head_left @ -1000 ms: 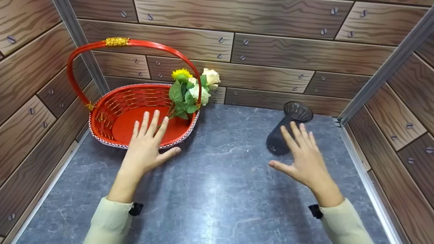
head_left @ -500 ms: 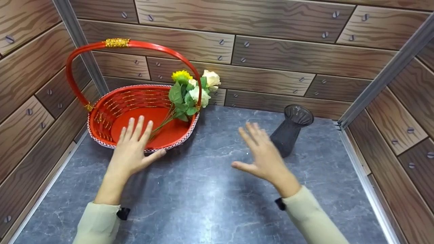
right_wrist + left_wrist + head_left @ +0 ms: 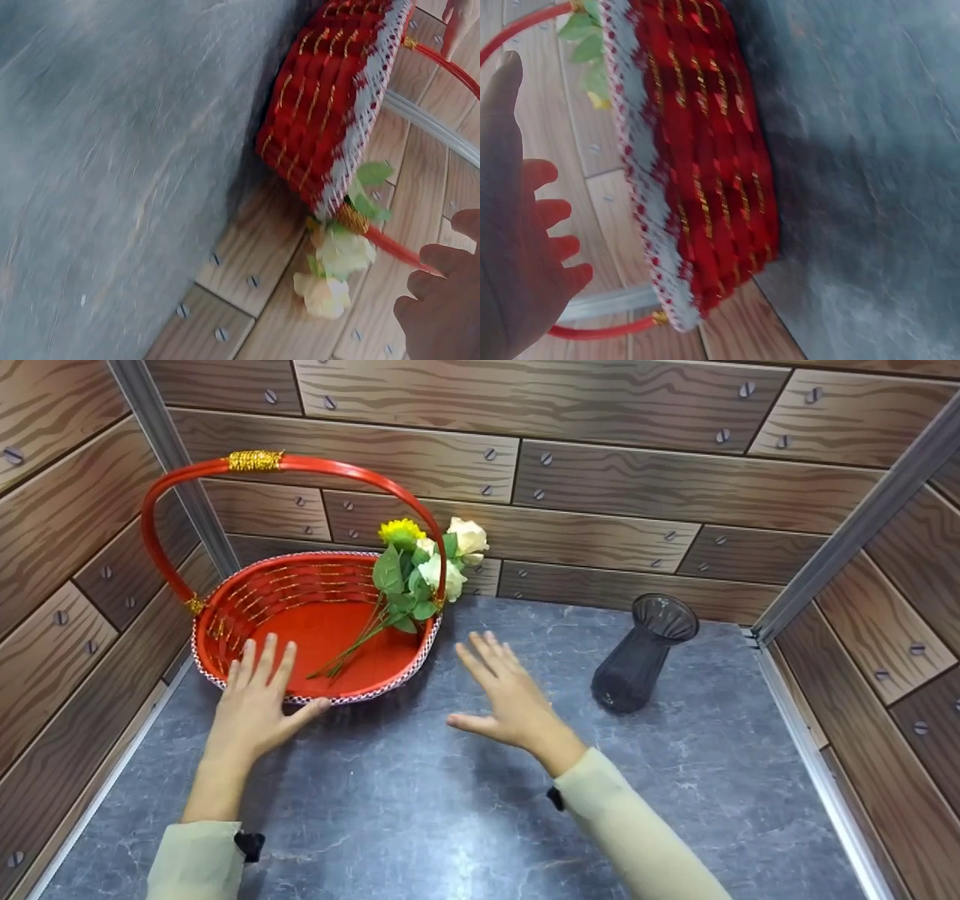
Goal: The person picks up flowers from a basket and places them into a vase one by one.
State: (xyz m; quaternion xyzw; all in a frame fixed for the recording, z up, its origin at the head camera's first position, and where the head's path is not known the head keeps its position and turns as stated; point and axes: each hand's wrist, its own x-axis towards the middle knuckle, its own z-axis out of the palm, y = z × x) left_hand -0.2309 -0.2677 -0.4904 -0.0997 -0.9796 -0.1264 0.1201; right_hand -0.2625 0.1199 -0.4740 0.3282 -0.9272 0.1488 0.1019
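A red woven basket (image 3: pixel 322 622) with a tall arched handle and a white-and-red trimmed rim stands at the back left. Inside it leans a bunch of artificial flowers (image 3: pixel 420 562), cream roses and one yellow bloom; the stems rest on the basket floor and the heads hang over the right rim. My left hand (image 3: pixel 251 712) is held with fingers spread above the basket's front left rim, apart from it in the left wrist view. My right hand (image 3: pixel 510 705), fingers also spread and holding nothing, is in the air right of the basket. Farther right stands a dark glass vase (image 3: pixel 637 660).
Wood-patterned panels (image 3: pixel 600 487) wall in the back and both sides. The grey marbled tabletop (image 3: pixel 420 795) lies beneath both arms. A metal strip (image 3: pixel 817 772) runs along the right edge, and metal posts stand in the back corners.
My right hand has moved left, away from the vase toward the basket. The left hand has shifted left and a little nearer to me. Basket, flowers and vase stay in place.
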